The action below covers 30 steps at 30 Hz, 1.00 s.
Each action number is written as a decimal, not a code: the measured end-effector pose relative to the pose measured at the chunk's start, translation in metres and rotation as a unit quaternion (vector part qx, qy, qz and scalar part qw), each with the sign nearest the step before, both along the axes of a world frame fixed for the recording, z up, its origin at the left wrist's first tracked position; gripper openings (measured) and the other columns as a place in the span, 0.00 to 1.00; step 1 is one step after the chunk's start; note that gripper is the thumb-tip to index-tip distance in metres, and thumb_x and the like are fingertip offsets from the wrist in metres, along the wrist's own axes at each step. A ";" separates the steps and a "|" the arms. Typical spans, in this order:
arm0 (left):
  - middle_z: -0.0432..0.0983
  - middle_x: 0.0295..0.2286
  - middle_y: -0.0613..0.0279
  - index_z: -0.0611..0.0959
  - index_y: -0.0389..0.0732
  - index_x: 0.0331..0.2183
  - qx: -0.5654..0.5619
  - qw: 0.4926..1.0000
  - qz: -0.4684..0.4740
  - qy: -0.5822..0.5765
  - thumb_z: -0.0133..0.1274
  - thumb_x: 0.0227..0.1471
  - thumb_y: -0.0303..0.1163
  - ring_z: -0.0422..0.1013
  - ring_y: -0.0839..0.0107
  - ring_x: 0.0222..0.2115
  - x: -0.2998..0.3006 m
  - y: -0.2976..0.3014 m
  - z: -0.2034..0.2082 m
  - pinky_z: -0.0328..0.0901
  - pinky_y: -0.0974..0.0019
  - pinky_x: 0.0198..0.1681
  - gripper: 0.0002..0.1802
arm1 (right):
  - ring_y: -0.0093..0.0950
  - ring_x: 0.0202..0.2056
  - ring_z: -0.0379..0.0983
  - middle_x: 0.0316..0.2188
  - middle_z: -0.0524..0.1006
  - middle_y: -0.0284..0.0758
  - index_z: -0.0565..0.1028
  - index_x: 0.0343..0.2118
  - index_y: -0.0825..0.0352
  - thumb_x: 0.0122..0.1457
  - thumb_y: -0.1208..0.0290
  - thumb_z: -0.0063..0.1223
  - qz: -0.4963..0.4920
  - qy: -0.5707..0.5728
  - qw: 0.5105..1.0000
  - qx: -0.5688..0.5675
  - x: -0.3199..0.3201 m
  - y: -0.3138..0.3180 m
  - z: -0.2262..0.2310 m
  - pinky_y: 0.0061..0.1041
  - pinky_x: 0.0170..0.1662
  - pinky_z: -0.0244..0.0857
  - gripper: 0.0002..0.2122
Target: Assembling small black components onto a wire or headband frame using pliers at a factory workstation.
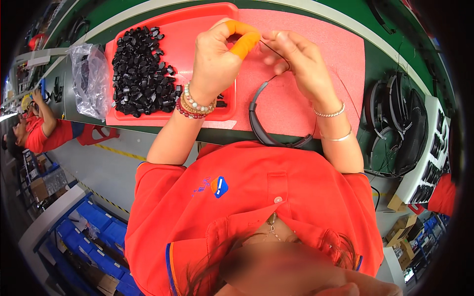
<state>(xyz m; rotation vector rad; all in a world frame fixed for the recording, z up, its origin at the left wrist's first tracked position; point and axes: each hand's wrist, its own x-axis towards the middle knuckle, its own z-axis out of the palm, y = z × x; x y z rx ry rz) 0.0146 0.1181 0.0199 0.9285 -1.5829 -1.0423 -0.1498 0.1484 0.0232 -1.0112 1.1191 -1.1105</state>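
Head view: a thin black cable (269,48) rises over a pink foam mat (340,59) to the left hand (217,61), its thumb and forefinger pinched on the end in orange finger covers (245,46). Nearer the cable's loop is the right hand (305,61), its hold impossible to tell. Toward the wearer, a black-and-grey plastic neckband (258,129) bows lengthwise to the red shirt (316,197), marked with a blue-and-orange emblem (220,187) and purple lettering (204,184).

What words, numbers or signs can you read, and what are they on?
Red shirt: purple lettering, which I won't copy out, beside an orange, blue and white badge.
Blue bins: any labels are too small to read.
Curved black band: no readable words.
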 end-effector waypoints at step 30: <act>0.77 0.35 0.57 0.78 0.32 0.44 0.141 0.990 -0.026 0.013 0.49 0.55 0.24 0.74 0.73 0.32 0.067 -0.005 -0.007 0.70 0.74 0.34 0.14 | 0.16 0.18 0.63 0.15 0.71 0.31 0.76 0.26 0.71 0.53 0.72 0.54 -0.022 0.153 0.979 -0.134 0.012 0.004 -0.015 0.19 0.21 0.57 0.06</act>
